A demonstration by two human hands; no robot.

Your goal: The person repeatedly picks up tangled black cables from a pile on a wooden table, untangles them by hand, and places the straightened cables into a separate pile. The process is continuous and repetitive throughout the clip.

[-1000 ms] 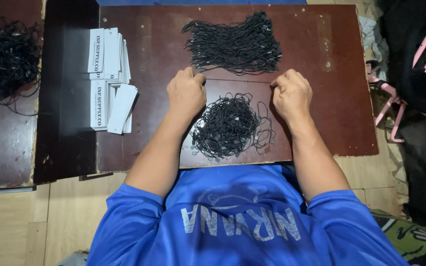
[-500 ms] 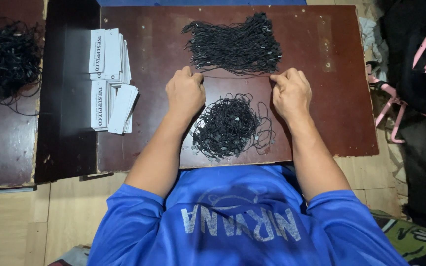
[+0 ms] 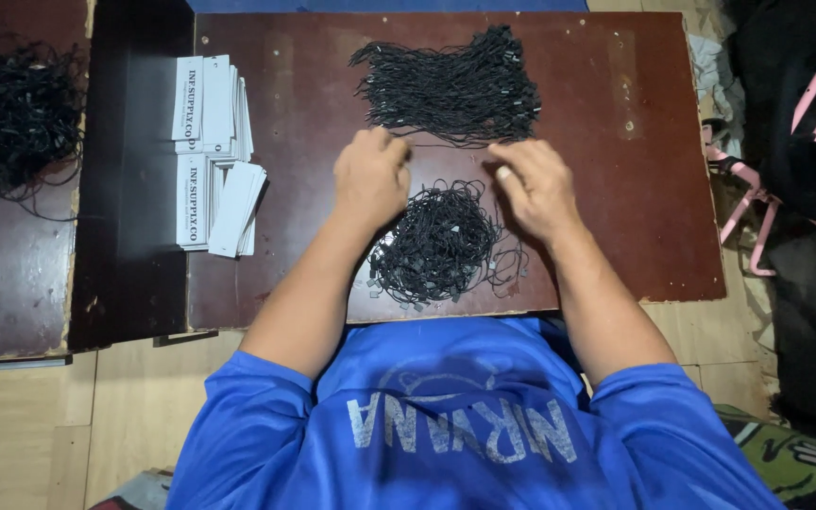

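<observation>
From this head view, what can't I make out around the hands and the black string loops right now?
- Left hand: palm and fingertips face down, so any grip is hidden.
- Right hand: the same; its back hides what it pinches.
- Tangled pile of black strings: single loops too fine to count.
- Far bundle of strings: near edge partly covered by the hands.
- Black heap at left: cut off by the frame edge.

Fingertips of both hands (image 3: pixel 455 184) curl out of sight; black cord pile (image 3: pixel 11 113) at the left surface's edge is cropped.
</observation>
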